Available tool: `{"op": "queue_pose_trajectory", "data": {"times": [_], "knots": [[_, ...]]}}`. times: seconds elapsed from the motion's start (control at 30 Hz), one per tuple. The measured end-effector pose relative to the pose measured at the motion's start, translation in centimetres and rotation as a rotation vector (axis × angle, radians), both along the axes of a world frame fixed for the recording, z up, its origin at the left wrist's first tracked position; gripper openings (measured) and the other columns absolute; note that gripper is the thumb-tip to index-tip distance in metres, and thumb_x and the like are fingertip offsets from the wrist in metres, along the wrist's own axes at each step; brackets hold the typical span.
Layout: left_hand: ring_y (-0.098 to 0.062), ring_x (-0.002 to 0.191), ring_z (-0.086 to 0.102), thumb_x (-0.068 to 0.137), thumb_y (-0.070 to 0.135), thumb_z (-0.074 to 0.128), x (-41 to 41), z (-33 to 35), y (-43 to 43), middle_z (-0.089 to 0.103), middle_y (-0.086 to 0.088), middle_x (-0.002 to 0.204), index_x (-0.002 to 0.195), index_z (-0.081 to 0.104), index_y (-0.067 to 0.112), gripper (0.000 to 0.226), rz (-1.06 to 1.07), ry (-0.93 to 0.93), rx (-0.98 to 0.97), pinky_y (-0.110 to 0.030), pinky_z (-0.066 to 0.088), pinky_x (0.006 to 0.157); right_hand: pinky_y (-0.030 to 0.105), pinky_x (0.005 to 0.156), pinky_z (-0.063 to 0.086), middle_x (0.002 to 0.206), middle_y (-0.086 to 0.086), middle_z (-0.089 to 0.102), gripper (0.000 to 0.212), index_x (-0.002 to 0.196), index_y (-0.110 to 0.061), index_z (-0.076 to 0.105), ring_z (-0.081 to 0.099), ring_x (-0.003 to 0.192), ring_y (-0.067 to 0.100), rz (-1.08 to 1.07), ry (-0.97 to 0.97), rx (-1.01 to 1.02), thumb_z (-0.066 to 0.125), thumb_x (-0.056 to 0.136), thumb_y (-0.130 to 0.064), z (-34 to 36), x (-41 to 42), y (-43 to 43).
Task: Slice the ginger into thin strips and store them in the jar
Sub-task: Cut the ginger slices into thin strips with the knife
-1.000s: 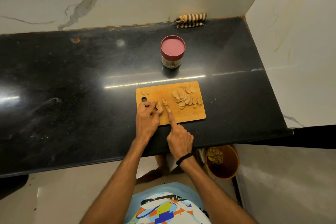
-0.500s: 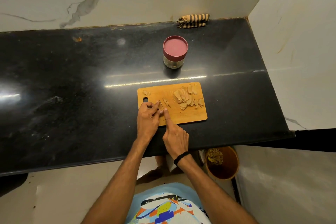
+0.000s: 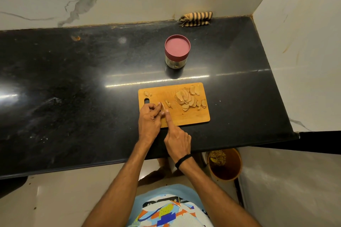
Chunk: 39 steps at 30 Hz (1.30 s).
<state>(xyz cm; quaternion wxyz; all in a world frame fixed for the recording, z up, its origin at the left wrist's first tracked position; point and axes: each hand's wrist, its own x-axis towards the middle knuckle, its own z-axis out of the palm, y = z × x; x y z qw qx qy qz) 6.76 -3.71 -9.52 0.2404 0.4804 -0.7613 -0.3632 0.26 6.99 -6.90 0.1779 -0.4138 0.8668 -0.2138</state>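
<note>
A rectangular wooden cutting board [image 3: 184, 118] lies near the front edge of a glossy black stone tabletop [image 3: 73, 88]. The left hand [image 3: 149, 119] rests on the board's left end, its curled fingers pinching a thin pale ginger piece [image 3: 162, 106]. The right hand [image 3: 178, 140] lies just beside it, index finger straight on the board and the other fingers folded under; whether it holds anything I cannot tell. A heap of flat tan ginger slices [image 3: 188, 97] sits on the board's right half, with a few narrow cut strips [image 3: 168, 103] between heap and hands. A clear round jar with a maroon lid [image 3: 177, 50] stands behind the board, lid on. A striped brown-and-tan cloth [image 3: 196, 19] lies against the wall
</note>
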Motion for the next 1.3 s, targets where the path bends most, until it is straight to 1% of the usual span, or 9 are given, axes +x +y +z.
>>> {"op": "queue_pose_trajectory", "data": {"times": [0.17,0.33,0.47,0.73,0.9,1.0,1.07,1.2,1.3], "knots": [[-0.001,0.089,0.046,0.093,0.013,0.069,0.1,0.1,0.0,0.051,0.006,0.103,0.123,0.069,0.012,0.030,0.005,-0.005,-0.003,-0.008,0.042,0.075,0.026,0.043,0.027,0.054,-0.005,0.036,0.081,0.153,-0.027,0.029,0.031,0.042,0.008,-0.015,0.085,0.060,0.065,0.084,-0.005,-0.2,0.5,0.0],[0.010,0.092,0.048,0.093,0.013,0.069,0.1,0.4,-0.1,0.051,0.005,0.100,0.117,0.071,0.007,0.025,0.003,0.021,0.022,-0.003,0.041,0.075,0.028,0.047,0.027,0.054,-0.005,0.037,0.083,0.154,-0.028,0.029,0.031,0.042,0.010,-0.006,0.132,0.143,0.066,0.082,-0.009,0.3,0.7,-0.3],[0.007,0.091,0.051,0.094,0.014,0.068,0.1,0.6,-0.2,0.049,0.009,0.095,0.113,0.070,0.005,0.021,0.007,0.058,0.049,-0.006,0.045,0.074,0.027,0.046,0.028,0.053,-0.004,0.037,0.085,0.155,-0.028,0.028,0.032,0.041,0.011,-0.014,0.142,0.155,0.065,0.081,-0.008,0.3,0.7,-0.5],[0.002,0.088,0.051,0.096,0.016,0.066,0.3,0.6,-0.6,0.052,0.001,0.098,0.109,0.072,0.008,0.016,-0.040,0.039,0.047,-0.010,0.047,0.072,0.031,0.053,0.033,0.062,-0.002,0.045,0.080,0.156,-0.034,0.006,0.041,0.051,0.014,0.047,0.090,0.194,0.051,0.094,-0.013,0.6,0.3,-1.1],[0.001,0.089,0.052,0.096,0.017,0.067,0.1,1.0,-0.5,0.051,0.009,0.094,0.108,0.073,0.009,0.015,-0.017,0.059,0.069,-0.013,0.048,0.072,0.025,0.038,0.028,0.051,-0.004,0.034,0.092,0.155,-0.027,0.026,0.030,0.037,0.010,0.024,0.163,0.205,0.071,0.077,-0.009,0.3,1.4,1.7],[-0.001,0.088,0.053,0.096,0.018,0.067,0.3,0.8,-0.7,0.051,0.008,0.094,0.107,0.073,0.009,0.015,-0.035,0.056,0.058,-0.013,0.048,0.071,0.024,0.038,0.026,0.050,-0.004,0.035,0.092,0.154,-0.027,0.031,0.028,0.037,0.010,0.025,0.224,0.178,0.072,0.074,-0.007,0.2,1.0,1.5],[-0.003,0.087,0.053,0.096,0.020,0.067,0.3,0.6,-0.7,0.052,0.003,0.096,0.108,0.073,0.010,0.016,-0.041,0.056,0.065,-0.016,0.050,0.070,0.026,0.039,0.025,0.051,-0.002,0.039,0.091,0.154,-0.028,0.031,0.029,0.038,0.011,-0.007,0.253,0.188,0.071,0.075,-0.007,0.2,0.8,0.8],[0.005,0.091,0.052,0.094,0.022,0.070,0.4,0.6,-0.7,0.054,0.004,0.097,0.107,0.075,0.013,0.016,-0.018,0.047,0.084,-0.006,0.044,0.074,0.025,0.038,0.025,0.053,-0.004,0.035,0.093,0.154,-0.030,0.028,0.028,0.037,0.010,-0.005,0.190,0.181,0.072,0.075,-0.006,0.1,1.3,2.3],[0.006,0.092,0.052,0.091,0.024,0.072,0.4,0.6,-1.0,0.056,0.005,0.099,0.112,0.075,0.016,0.023,-0.019,0.029,0.116,-0.007,0.044,0.076,0.026,0.037,0.023,0.053,-0.006,0.034,0.092,0.154,-0.031,0.027,0.027,0.037,0.009,-0.011,0.161,0.149,0.070,0.077,-0.004,0.0,0.9,3.2]]}}
